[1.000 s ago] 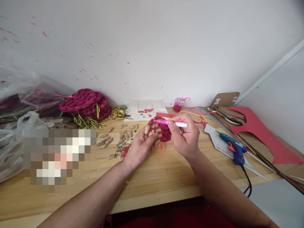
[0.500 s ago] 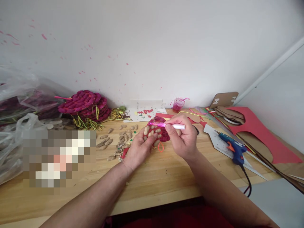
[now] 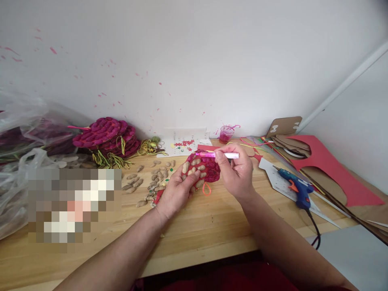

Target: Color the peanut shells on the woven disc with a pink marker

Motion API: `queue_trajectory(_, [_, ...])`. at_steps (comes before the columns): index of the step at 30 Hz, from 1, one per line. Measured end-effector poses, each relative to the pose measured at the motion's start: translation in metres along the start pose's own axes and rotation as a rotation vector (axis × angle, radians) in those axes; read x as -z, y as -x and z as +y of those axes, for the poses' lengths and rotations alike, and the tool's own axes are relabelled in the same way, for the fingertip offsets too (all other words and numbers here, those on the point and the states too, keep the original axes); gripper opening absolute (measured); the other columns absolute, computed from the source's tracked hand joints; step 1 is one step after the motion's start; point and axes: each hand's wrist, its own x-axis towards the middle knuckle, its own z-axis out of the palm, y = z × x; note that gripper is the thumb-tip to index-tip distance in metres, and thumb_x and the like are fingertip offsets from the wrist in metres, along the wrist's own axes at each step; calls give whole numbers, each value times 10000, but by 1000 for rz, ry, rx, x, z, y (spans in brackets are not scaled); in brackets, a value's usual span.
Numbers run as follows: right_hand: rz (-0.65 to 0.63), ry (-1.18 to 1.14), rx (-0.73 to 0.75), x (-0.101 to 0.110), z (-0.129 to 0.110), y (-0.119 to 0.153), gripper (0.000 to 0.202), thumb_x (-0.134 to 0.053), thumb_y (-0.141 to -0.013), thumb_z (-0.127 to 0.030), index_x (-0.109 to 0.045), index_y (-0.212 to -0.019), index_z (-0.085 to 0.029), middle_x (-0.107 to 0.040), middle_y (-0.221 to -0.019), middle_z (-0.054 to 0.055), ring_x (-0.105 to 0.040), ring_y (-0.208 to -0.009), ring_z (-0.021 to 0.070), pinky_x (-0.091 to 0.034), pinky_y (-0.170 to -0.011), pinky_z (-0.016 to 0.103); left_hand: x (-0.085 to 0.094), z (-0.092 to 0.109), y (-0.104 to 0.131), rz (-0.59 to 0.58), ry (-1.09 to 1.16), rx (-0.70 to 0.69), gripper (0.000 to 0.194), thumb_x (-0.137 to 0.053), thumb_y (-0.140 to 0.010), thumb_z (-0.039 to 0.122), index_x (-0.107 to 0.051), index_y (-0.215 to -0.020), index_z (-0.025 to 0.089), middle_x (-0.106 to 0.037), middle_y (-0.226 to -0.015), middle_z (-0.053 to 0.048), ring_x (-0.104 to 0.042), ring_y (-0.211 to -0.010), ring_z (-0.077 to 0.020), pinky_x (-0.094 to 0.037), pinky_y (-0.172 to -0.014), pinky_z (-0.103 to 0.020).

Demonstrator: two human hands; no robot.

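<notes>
My left hand (image 3: 178, 188) holds the left edge of a red piece covered with peanuts (image 3: 212, 171), its thumb lying over some of them. Peanuts on the piece's right and upper parts are magenta, while those at the left are plain tan. An orange loop (image 3: 206, 188) hangs from its lower edge. Pinched in my right hand (image 3: 235, 165) is a brush (image 3: 228, 155) with a white handle and a pink front end. The brush tip lies at the upper edge of the piece.
Loose peanuts (image 3: 156, 178) lie left of my hands. Magenta discs (image 3: 104, 135) are stacked behind them. A cup of pink liquid (image 3: 225, 135) stands near the wall. At right are a blue glue gun (image 3: 298, 188) and red cut-out sheets (image 3: 321, 161). Plastic bags (image 3: 24, 178) are at far left.
My right hand and the brush have shifted slightly right and up, uncovering more of the piece's right side. Its magenta surface now shows brighter.
</notes>
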Motion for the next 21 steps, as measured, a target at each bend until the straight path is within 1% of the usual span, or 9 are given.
queue_trajectory(5, [-48, -22, -5, 0, 0, 1, 138, -660, -1001, -364, -636, -970, -232, -652, -816, 11, -610, -724, 161, -500, -665, 326, 1, -2, -1, -4, -6, 48, 371, -806, -846, 481, -655, -1068, 224, -588, -677, 45, -373, -465, -65, -279, -414, -193])
queue_trajectory(10, [14, 6, -32, 0, 5, 0, 160, -671, -993, -382, -629, -967, -229, -660, -837, 16, -620, -763, 168, -498, -662, 318, 0, 0, 0, 2, -28, 47, 370, -804, -844, 482, -672, -1084, 233, -622, -712, 36, -392, -472, -69, -299, -424, -204])
queue_trajectory(15, [16, 5, -34, -1, 6, -1, 160, -669, -995, -379, -627, -959, -229, -651, -814, 16, -622, -772, 172, -500, -672, 318, 0, 0, 0, 4, -17, 0, 365, -821, -833, 462, -702, -1077, 217, -623, -705, 29, -421, -497, -79, -316, -455, -213])
queue_trajectory(18, [12, -8, -46, -1, 5, -1, 179, -665, -997, -390, -619, -940, -226, -644, -803, 8, -621, -764, 168, -495, -673, 312, 0, 1, -1, 1, -24, -49, 337, -852, -803, 427, -710, -1000, 194, -646, -734, 11, -480, -552, -89, -368, -500, -212])
queue_trajectory(21, [6, -28, -63, -2, 5, 0, 191, -661, -999, -405, -620, -941, -227, -649, -806, 8, -623, -764, 167, -489, -663, 307, 1, 1, -1, 1, -78, -73, 301, -843, -810, 432, -688, -883, 184, -631, -703, 13, -471, -553, -88, -402, -522, -214])
